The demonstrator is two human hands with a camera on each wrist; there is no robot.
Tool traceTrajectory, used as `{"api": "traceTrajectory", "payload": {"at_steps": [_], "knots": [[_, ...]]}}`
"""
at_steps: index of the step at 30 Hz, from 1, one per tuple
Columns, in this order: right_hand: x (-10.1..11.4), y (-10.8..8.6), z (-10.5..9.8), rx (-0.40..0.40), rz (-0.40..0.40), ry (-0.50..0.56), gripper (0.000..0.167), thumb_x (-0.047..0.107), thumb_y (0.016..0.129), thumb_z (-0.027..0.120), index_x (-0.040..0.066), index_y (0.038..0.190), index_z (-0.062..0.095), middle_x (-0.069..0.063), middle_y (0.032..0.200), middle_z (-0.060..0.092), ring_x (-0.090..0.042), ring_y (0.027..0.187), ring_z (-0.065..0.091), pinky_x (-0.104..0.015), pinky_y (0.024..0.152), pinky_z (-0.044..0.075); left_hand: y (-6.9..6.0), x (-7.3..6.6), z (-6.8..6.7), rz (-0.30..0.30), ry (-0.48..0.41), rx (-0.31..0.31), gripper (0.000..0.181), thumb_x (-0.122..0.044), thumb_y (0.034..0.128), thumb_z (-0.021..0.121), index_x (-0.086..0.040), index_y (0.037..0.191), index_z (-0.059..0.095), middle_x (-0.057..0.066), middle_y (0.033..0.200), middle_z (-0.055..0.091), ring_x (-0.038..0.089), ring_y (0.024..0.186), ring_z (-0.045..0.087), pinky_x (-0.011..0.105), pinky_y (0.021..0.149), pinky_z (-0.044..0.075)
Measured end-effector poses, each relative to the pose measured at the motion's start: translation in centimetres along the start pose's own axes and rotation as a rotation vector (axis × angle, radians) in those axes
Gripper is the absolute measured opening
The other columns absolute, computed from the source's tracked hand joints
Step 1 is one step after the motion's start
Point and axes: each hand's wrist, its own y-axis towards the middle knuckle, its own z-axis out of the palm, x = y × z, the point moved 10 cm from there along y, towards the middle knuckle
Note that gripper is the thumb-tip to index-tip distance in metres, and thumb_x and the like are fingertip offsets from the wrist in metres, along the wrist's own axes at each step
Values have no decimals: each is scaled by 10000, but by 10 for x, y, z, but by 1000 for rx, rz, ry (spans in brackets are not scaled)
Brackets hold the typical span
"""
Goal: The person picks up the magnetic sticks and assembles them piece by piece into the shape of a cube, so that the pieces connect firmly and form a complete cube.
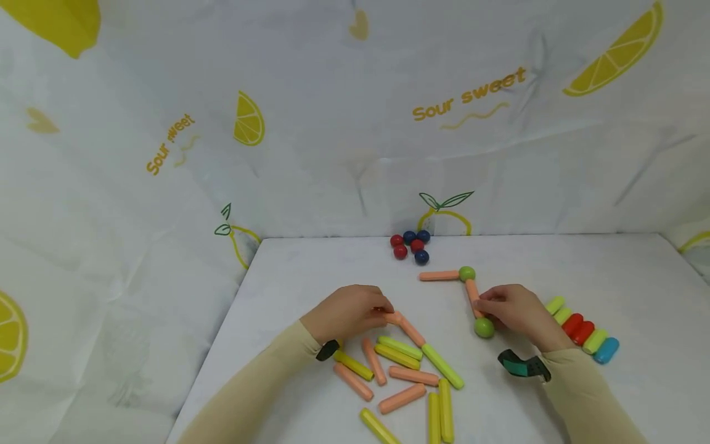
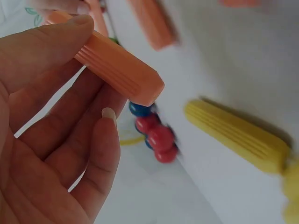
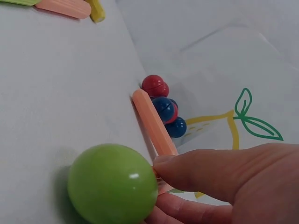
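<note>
My left hand pinches an orange stick between thumb and fingers, above the table on the left side. In the head view only the end of that stick shows, close to another orange stick. With thumb and fingertips, my right hand grips an orange stick that has a green ball at its near end. At its far end sits a second green ball, from which another orange stick points left. The near ball looks large in the right wrist view.
Several loose sticks in orange, yellow and lime lie near the left forearm, among them a lime stick and a yellow stick. Red and blue balls cluster at the table's back edge. Short rods form a row beside the right wrist.
</note>
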Motion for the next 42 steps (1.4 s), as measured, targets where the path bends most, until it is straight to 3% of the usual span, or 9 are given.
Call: {"api": "traceTrajectory", "payload": {"at_steps": [4, 9, 15, 21, 27, 42], "knots": [[-2, 0, 1, -4, 13, 13, 516, 361, 1036, 685, -84, 1299, 686, -111, 1007, 745, -209, 862, 641, -292, 730, 547, 31, -19, 3, 39, 19, -7, 199, -398, 1043, 730, -236, 1112, 823, -127, 972, 733, -7, 823, 602, 135, 769, 508], [-2, 1, 2, -8, 22, 18, 520, 377, 1036, 688, -70, 1301, 690, -110, 1015, 743, -217, 875, 634, -292, 731, 536, 68, -40, 11, 37, 17, 30, 144, -343, 1033, 756, -244, 1120, 815, -145, 961, 733, 2, 819, 594, 133, 746, 482], [2, 2, 2, -17, 1, 30, 500, 374, 1034, 695, -63, 1276, 709, -102, 998, 747, -212, 868, 639, -291, 726, 535, 99, -57, 33, 44, 100, 90, 169, -384, 1055, 718, -262, 1127, 811, -178, 888, 712, -14, 753, 564, 123, 691, 458], [1, 1, 1, -29, -11, 16, 478, 369, 1032, 689, -47, 1265, 722, -85, 993, 748, -216, 882, 634, -295, 736, 523, 108, -60, 50, 11, 96, 130, 283, -471, 1081, 646, -260, 1162, 815, -162, 978, 726, -12, 813, 582, 134, 754, 486], [-2, -1, -4, -38, -1, 6, 480, 364, 1038, 686, -57, 1266, 716, -96, 982, 743, -222, 877, 627, -294, 725, 518, 113, -65, 63, -3, 80, 189, 180, -383, 1056, 711, -268, 1160, 804, -169, 960, 714, -12, 778, 584, 132, 718, 477], [-2, -1, -7, -41, 3, -16, 476, 364, 1036, 693, -59, 1254, 722, -126, 1016, 743, -227, 871, 629, -292, 717, 521, 122, -67, 70, -22, 63, 194, 144, -385, 1050, 714, -291, 1122, 796, -187, 933, 692, -24, 771, 587, 139, 701, 478]]}}
